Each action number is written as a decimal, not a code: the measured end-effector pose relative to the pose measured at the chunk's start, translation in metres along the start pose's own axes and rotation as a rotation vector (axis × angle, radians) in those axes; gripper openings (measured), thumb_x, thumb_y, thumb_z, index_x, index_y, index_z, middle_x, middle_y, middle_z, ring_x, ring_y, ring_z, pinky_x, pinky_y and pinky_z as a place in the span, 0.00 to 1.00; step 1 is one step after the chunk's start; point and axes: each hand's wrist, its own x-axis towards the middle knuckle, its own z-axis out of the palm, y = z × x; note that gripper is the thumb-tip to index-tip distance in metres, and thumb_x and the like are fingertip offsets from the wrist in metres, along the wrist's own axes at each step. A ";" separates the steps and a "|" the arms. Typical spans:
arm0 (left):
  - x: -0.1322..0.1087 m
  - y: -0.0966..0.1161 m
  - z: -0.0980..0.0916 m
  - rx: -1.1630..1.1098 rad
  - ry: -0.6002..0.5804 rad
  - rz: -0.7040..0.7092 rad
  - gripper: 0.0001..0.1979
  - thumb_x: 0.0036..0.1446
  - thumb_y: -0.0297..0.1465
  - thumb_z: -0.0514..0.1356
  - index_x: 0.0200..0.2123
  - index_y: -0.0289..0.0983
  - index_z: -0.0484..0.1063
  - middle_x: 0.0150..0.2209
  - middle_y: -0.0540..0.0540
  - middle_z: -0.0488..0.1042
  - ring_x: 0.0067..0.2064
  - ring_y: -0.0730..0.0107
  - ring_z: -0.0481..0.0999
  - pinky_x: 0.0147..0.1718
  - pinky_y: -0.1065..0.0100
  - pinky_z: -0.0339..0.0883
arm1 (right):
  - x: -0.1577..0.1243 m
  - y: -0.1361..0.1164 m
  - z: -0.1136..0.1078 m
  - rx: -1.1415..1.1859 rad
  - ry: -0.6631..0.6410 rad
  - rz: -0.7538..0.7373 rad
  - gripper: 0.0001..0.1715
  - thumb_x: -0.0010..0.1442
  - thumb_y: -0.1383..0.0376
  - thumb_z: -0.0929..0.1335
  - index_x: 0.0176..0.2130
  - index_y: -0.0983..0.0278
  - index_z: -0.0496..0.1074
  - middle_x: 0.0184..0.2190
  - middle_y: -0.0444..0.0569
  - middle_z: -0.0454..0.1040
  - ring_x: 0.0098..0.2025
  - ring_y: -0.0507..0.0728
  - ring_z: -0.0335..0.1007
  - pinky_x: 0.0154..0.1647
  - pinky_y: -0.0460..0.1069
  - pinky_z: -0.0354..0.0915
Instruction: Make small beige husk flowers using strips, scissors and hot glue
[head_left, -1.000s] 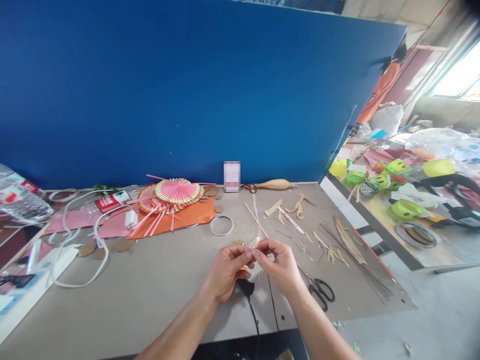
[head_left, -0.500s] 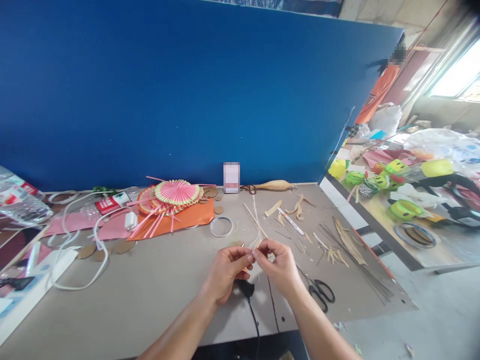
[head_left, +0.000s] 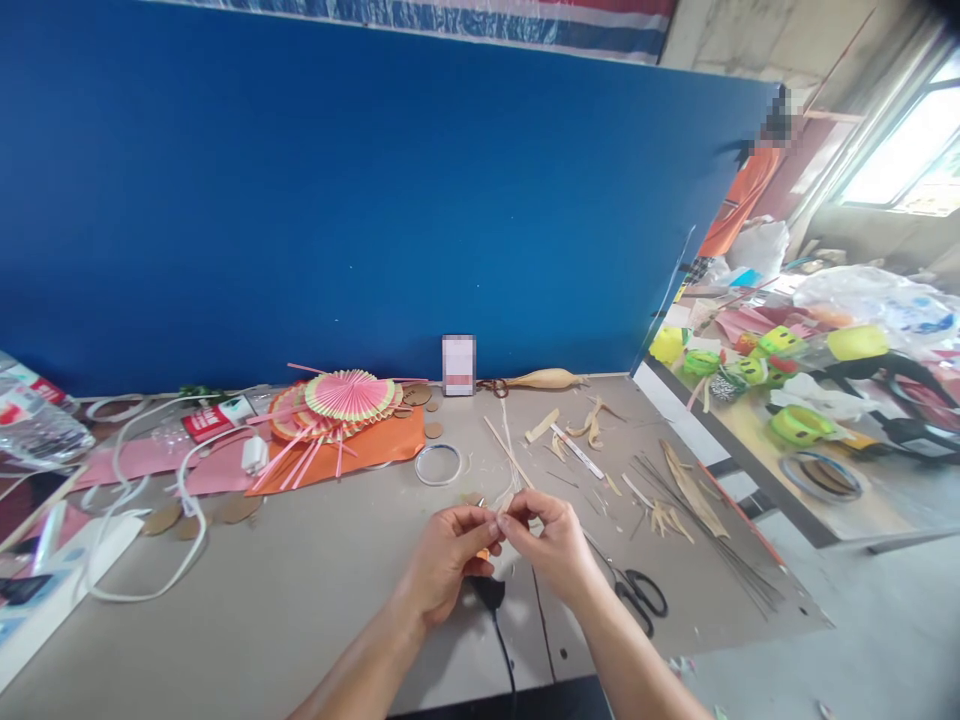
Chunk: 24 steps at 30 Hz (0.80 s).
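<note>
- The left hand (head_left: 450, 560) and right hand (head_left: 551, 535) meet above the table's near half, each with thumb and forefinger closed to a pinch, tip against tip.
- Between them is what looks like a thin, pale, fibrous strip (head_left: 505, 503); only a sliver shows past the fingertips, and I cannot tell which hand grips it more firmly.
- The strip lies at the meeting point of the hands, its visible part pointing away from the person; fine, whitish loose strands (head_left: 507, 425) continue that front-to-back line on the table beyond.
- A straight, slim, pale stick (head_left: 510, 448) slants across beside these strands, its near end just past the right fingertips, so the right hand is the nearer one.
- The left hand's other fingers curl in loosely; a black-handled tool (head_left: 489, 593) with a dark cord (head_left: 505, 650) shows beneath that hand, nearer to it than to the right.
- Black-handled metal scissors (head_left: 637, 597) lie beside the right forearm, apart from it, blades angled away toward the hands.
</note>
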 end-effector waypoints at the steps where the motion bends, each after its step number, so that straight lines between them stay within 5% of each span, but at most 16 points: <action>1: 0.000 0.000 0.000 -0.001 -0.002 0.001 0.13 0.39 0.36 0.66 0.24 0.31 0.72 0.22 0.49 0.65 0.25 0.77 0.63 0.19 0.77 0.59 | 0.000 0.000 0.000 0.003 0.002 -0.002 0.07 0.47 0.69 0.64 0.20 0.65 0.67 0.17 0.42 0.66 0.22 0.49 0.59 0.25 0.43 0.59; 24: 0.001 0.000 0.002 0.016 0.110 0.078 0.13 0.38 0.38 0.66 0.21 0.33 0.72 0.19 0.51 0.65 0.23 0.77 0.62 0.21 0.76 0.56 | 0.006 0.007 0.011 -0.084 0.076 -0.092 0.07 0.47 0.71 0.63 0.20 0.65 0.64 0.18 0.41 0.63 0.22 0.48 0.58 0.25 0.43 0.58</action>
